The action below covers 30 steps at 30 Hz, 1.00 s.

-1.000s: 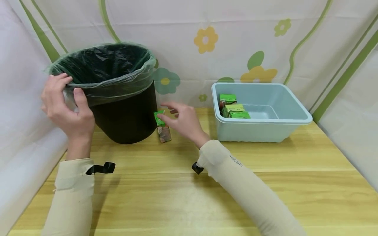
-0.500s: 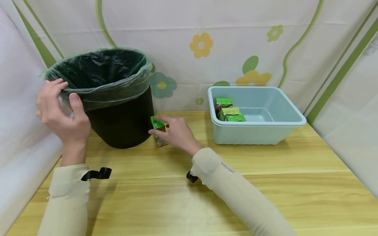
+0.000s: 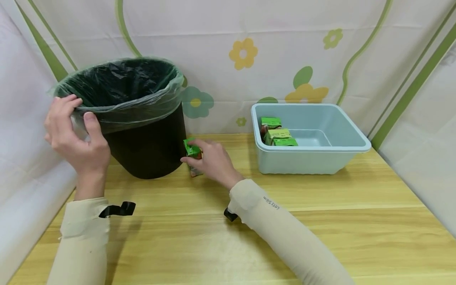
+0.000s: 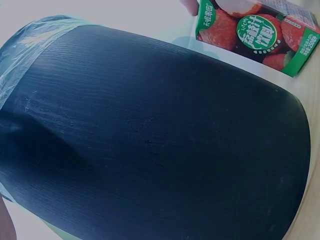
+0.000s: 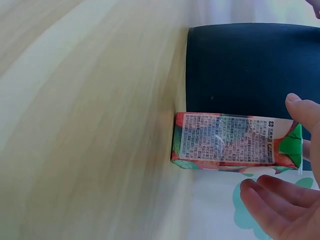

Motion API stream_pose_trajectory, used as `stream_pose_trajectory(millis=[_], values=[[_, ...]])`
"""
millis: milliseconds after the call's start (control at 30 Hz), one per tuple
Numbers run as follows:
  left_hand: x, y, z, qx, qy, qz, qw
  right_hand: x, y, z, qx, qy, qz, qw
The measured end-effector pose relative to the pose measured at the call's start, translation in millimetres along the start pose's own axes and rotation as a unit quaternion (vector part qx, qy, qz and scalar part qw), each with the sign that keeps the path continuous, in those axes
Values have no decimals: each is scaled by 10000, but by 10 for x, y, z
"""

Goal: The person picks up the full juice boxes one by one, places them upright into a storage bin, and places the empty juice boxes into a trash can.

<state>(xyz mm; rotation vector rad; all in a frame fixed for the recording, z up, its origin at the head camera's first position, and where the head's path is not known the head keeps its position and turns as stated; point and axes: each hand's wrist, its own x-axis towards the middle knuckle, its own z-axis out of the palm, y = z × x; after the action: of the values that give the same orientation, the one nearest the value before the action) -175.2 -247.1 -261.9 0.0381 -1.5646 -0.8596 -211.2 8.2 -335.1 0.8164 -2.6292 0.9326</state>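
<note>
A black trash bin (image 3: 149,152) lined with a translucent green bag (image 3: 142,114) stands on the left of the table. My left hand (image 3: 76,134) holds the bin's left side at the rim, thumb in front and fingertips over the bagged edge. Right of the bin's base, a juice carton (image 5: 225,140) with a green top and red fruit print stands upright; its printed front shows in the left wrist view. My right hand (image 3: 213,160) is around the carton's top. One finger touches the green end, while the thumb and lower fingers look apart from its sides in the right wrist view.
A light blue plastic basin (image 3: 313,161) stands right of the hands, with several green-topped cartons (image 3: 279,135) at its left end. A white cloth with printed flowers (image 3: 243,53) hangs behind the wooden table (image 3: 199,245).
My right hand has moved down and left, bringing its fingers from beside the carton to around its top. My left hand stays on the bin. The head view has shifted slightly.
</note>
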Motion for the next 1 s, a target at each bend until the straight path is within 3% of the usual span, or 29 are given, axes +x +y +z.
stream_pose_trajectory(millis=[600, 1000], values=[[-6, 5, 25, -22, 64, 51, 10000, -10, 56, 4, 17, 435, 50, 9990], [-3, 21, 12, -13, 76, 62, 10000, 69, 60, -259, 778, 780, -351, 9933]])
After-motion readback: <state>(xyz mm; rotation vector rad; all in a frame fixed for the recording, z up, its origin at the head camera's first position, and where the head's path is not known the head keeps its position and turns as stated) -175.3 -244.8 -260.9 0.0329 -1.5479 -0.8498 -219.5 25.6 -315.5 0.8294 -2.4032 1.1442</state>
